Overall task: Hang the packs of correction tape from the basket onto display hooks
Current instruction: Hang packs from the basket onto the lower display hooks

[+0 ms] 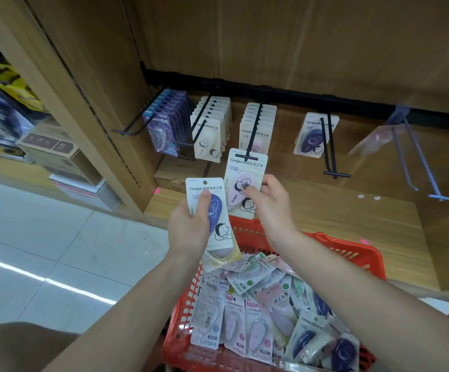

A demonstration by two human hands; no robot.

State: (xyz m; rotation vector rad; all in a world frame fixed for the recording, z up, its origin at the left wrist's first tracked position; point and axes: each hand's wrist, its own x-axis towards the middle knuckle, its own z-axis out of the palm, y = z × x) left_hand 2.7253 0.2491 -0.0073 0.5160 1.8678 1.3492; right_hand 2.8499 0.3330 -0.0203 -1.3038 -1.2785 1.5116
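My right hand (270, 204) pinches a pink correction tape pack (244, 167), whose top hole sits at the tip of the third black display hook (252, 135). My left hand (191, 224) grips a small stack of packs, a blue one (218, 208) in front, with others behind it. Below my arms the red basket (363, 251) holds several mixed packs (258, 312). Pink packs (255, 127) hang further back on the same hook.
Purple packs (164, 127) and white packs (212, 127) fill the two hooks to the left. One blue pack (313, 135) hangs on the fourth hook; a further hook (416, 162) at the right carries a pinkish card. Cardboard boxes (54, 157) stand on the left shelf.
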